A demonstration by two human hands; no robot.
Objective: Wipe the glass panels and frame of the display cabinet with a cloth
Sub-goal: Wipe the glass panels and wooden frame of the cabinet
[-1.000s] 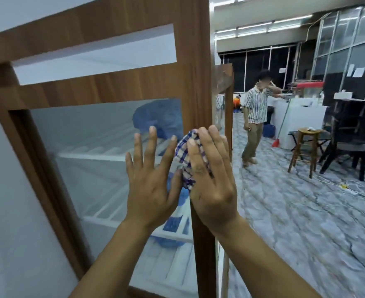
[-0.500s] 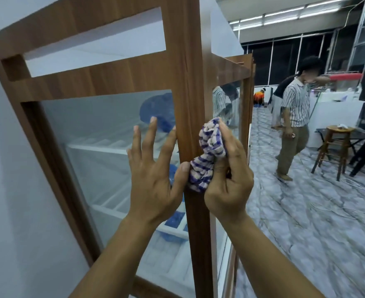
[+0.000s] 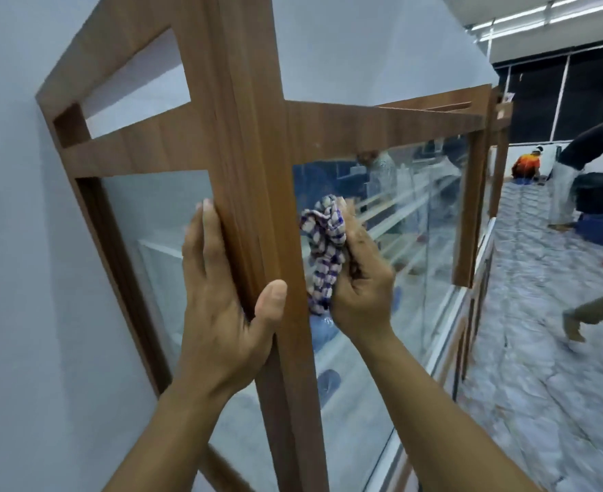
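The display cabinet's wooden corner post (image 3: 253, 193) ran from the top centre of the frame down to the bottom centre, splitting the view in two. The left hand (image 3: 221, 314) gripped this post at mid-frame, its fingers (image 3: 206, 239) laid flat along the post's left edge against the side glass panel (image 3: 158, 221) and its thumb (image 3: 269, 303) hooked around onto the post's front face. Just right of the post, the right hand (image 3: 360, 278) was curled closed around a bunched blue-and-white checked cloth (image 3: 323, 250), pressing it against the front glass panel (image 3: 410, 214) close to the post's right edge. The cloth sat between the post and the palm, touching the glass, below the horizontal top rail (image 3: 381, 127) that crossed the upper centre of the frame. To the left, a pale wall (image 3: 19, 278) stood tight beside the cabinet's side frame, leaving little room there. The front panel stretched away toward the right of the frame, ending at another upright (image 3: 468, 211). Beyond it, on the right side, the patterned floor (image 3: 541, 367) lay open, with other people (image 3: 576, 161) standing and bending well apart from the cabinet in the upper right. White shelves (image 3: 392, 221) showed behind the glass.
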